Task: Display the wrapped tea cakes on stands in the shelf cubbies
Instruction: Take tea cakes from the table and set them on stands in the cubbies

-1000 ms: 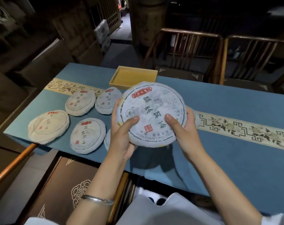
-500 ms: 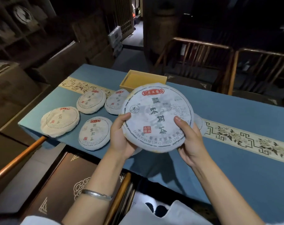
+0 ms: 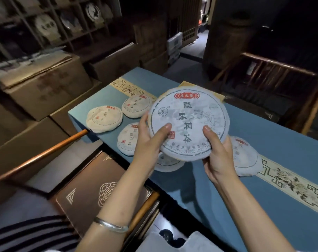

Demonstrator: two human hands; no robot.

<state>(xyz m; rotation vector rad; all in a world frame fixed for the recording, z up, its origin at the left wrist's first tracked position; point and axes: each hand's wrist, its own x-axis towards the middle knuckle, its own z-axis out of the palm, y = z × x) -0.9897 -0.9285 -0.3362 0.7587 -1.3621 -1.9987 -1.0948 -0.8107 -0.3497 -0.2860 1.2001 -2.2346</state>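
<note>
Shelf cubbies (image 3: 51,28): far left, behind stacked cardboard boxes (image 3: 40,88). Dim, but a few round wrapped cakes already stand in some compartments. Can't tell which cubbies are free or whether stands wait there.

Spare tea cakes (image 3: 104,121): several lying flat on the blue counter (image 3: 263,142), left end, near each other. One more sits partly under the raised cake, another just beside the right wrist. All of these not yet shelved.

Left hand (image 3: 147,140): grips the lower-left rim of the held cake, thumb pressed on the printed face, other fingers behind & out of sight. Bracelet on that wrist.

Held tea cake (image 3: 188,122): lifted off the counter, face tilted toward the person, label upright. Clear of the cakes below it.

Right hand (image 3: 218,153): grips the lower-right rim, thumb on the face, fingers wrapped behind.

Step, my read: pick-up done, carry to shelf about to start. Roughly one cake into a batch w/ most left.

Next move needs: turn left toward the shelf, get past the boxes & chair arm, keep both-hand hold so the paper wrap doesn't crease, find a free cubby w/ a stand, set the cake upright on it, label out.
</note>
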